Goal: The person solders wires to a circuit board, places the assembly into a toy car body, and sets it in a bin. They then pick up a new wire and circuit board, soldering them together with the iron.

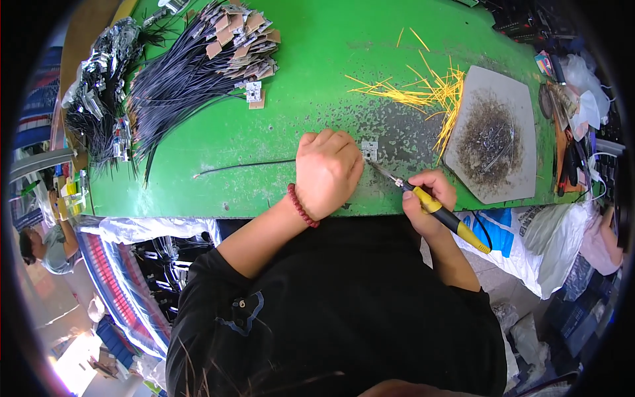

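Note:
My left hand (326, 169) rests closed on the green table (317, 66), pinning a thin black cable (245, 165) that trails off to the left. Just right of its fingertips lies a small white circuit board (370, 149). My right hand (430, 195) grips a yellow and black soldering iron (446, 215); its metal tip (382, 171) points up-left toward the small board. A red bead bracelet (301, 206) circles my left wrist.
A bundle of black cables with tan tags (198, 66) lies at the upper left, beside another pile with silvery ends (99, 79). Yellow wire offcuts (430, 89) are scattered by a grey scorched plate (493, 135). Another person (46, 245) sits far left. Plastic bags (549, 245) hang below the table edge.

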Tool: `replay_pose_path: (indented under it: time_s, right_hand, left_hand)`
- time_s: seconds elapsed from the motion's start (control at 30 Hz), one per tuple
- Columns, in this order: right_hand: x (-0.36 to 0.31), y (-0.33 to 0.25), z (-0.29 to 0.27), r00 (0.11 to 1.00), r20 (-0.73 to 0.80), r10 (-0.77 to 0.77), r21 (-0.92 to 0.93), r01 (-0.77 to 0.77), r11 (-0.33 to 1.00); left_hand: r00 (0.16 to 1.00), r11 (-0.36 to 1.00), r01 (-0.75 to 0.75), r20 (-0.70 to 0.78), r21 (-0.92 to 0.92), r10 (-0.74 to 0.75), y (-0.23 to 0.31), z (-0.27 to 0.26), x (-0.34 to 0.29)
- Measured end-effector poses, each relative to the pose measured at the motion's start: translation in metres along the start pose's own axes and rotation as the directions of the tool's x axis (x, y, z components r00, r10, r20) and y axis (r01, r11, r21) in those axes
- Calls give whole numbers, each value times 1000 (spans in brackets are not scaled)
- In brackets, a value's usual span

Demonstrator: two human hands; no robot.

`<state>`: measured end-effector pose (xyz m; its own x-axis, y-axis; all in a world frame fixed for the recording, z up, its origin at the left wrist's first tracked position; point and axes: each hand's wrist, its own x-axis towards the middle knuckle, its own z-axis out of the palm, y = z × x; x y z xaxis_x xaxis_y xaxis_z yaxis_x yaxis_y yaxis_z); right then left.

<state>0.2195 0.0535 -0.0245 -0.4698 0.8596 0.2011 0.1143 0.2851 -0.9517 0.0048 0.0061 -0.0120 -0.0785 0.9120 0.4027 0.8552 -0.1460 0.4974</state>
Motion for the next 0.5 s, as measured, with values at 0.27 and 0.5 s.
replay_pose_path:
  time_s: [0.27, 0.5]
  right_hand:
    - [-3, -1, 2, 993, -121, 8, 150, 10, 989]
    - [21, 7, 12, 994, -3, -107, -108, 106, 989]
  left_hand:
    - [1000, 1000, -8, -11, -16, 8, -1, 1, 3]
    - [999, 998, 13, -45, 54, -10, -3, 3, -3]
